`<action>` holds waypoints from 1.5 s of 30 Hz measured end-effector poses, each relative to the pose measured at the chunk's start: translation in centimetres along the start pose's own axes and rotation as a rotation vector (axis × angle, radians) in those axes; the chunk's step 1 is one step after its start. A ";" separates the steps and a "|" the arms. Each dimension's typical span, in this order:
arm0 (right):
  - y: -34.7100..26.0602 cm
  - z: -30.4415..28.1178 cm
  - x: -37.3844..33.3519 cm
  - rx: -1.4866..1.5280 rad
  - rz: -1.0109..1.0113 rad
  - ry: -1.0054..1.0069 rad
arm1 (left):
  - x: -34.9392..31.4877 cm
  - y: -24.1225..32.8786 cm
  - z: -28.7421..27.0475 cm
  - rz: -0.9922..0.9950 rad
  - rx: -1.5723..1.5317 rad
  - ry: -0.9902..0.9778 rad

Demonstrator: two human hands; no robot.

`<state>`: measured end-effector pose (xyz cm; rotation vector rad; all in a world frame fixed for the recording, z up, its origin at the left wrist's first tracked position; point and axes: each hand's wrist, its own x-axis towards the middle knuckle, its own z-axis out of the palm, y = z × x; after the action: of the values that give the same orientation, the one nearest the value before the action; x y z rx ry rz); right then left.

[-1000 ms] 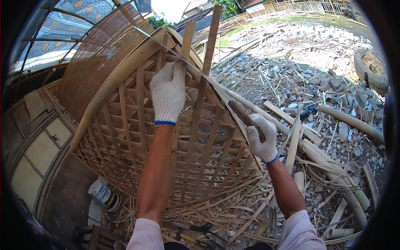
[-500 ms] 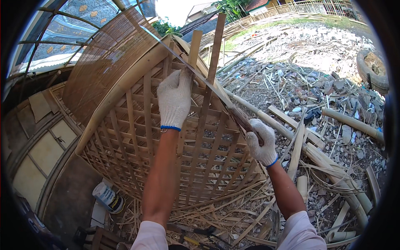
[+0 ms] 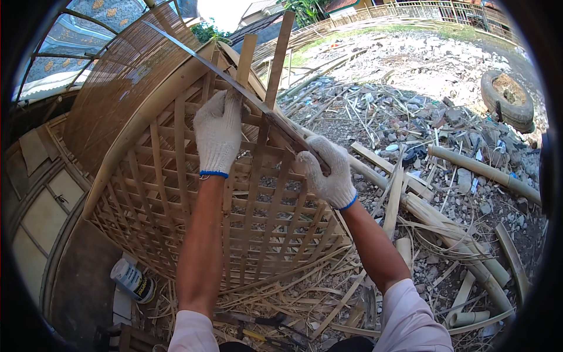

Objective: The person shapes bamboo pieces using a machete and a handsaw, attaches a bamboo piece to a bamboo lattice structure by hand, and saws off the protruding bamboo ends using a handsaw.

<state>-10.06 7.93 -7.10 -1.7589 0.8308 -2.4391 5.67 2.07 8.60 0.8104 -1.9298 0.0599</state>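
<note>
My right hand (image 3: 329, 170), in a white knit glove with a blue cuff, is closed around the brown wooden handle of a handsaw (image 3: 205, 66). The long thin blade slants up and to the left, across two upright bamboo slats that stick out above a woven bamboo lattice panel (image 3: 181, 146). My left hand (image 3: 219, 134), gloved alike, grips the shorter bamboo slat (image 3: 246, 57) just below the blade. The taller slat (image 3: 279, 58) rises between my hands. The saw's teeth are too small to make out.
Left of the lattice stands a finely slatted bamboo screen (image 3: 120, 94). A white bucket (image 3: 134, 280) leans at lower left. Bamboo poles (image 3: 484, 174), offcuts and rubble cover the ground at right, with an old tyre (image 3: 509, 102) beyond. Tools (image 3: 264, 335) lie near my feet.
My right hand has pushed the saw forward and to the left, so the handle is nearer the slats. My left hand keeps its grip. The whole view has shifted slightly.
</note>
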 end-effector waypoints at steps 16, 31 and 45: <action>1.5 -1.8 -4.8 0.009 -0.015 0.029 | 0.0 0.9 -0.3 -0.029 0.038 -0.016; -0.1 -0.3 0.9 -0.103 0.053 -0.018 | 0.2 1.1 -0.7 -0.083 -0.002 -0.072; -6.6 -6.0 -12.0 0.164 0.257 0.328 | -0.5 1.1 -1.6 -0.004 -0.038 -0.056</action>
<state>-9.13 19.84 -16.04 -1.1376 0.7908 -2.5649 6.49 3.78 9.32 0.7984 -1.9763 -0.0021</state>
